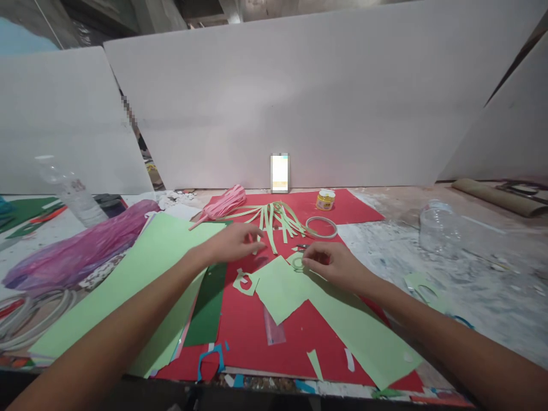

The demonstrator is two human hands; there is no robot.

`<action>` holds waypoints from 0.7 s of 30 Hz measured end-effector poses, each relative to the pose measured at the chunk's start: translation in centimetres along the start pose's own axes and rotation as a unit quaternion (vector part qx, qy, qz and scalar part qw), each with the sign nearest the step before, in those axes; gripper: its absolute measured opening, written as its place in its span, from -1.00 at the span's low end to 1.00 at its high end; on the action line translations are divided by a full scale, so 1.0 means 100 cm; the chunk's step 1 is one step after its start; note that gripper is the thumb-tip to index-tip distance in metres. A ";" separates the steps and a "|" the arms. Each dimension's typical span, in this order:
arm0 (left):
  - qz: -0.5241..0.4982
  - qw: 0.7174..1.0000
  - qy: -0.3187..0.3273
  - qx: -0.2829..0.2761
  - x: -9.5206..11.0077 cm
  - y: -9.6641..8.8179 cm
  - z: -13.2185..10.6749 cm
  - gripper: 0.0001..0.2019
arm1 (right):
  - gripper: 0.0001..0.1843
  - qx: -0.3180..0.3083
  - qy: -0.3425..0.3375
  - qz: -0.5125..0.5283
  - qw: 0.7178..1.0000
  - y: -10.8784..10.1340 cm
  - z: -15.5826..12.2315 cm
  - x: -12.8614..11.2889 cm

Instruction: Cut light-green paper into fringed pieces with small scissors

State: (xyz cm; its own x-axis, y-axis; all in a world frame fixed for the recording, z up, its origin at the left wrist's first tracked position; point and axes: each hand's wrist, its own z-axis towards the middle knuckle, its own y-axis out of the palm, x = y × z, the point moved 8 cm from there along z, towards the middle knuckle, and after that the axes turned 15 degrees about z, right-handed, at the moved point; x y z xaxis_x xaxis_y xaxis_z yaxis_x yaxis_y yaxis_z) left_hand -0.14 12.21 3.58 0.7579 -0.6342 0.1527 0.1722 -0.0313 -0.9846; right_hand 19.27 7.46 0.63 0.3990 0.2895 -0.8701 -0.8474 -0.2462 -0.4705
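My left hand (237, 242) is over the red sheet (244, 354), its fingers apart with nothing in them. Just beyond it spreads a bunch of pale green paper strips (274, 220). My right hand (331, 261) is closed, thumb and fingertips at the edge of a small light green ring (298, 262). Under that hand lies a long light green paper piece (363, 337). Between the hands are a squarish green paper piece (280, 288) and a scrap with a hole cut out (246, 282). A small dark tool, partly hidden, lies by my right fingertips.
A pink paper tassel (225, 202), a yellow jar (325, 200) and a tape roll (321, 227) stand farther back. A lit phone (279, 173) leans on the white board (342, 97). Green sheets (171, 245) and a water bottle (79, 194) are left; a clear jar (439, 228) is right.
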 end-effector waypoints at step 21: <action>0.000 0.977 0.103 0.187 0.079 0.030 -0.025 -0.82 | -0.80 0.004 -0.072 -0.120 0.990 -0.011 -0.018 -0.033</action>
State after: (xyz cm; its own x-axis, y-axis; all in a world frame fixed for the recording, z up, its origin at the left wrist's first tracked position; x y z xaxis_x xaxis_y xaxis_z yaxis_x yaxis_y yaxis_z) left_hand 4.78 5.18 1.64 0.6221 -0.7773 0.0939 0.4186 0.2289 -0.8788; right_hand 19.52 5.15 3.74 0.5349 0.4685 -0.7031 -0.7374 -0.1473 -0.6591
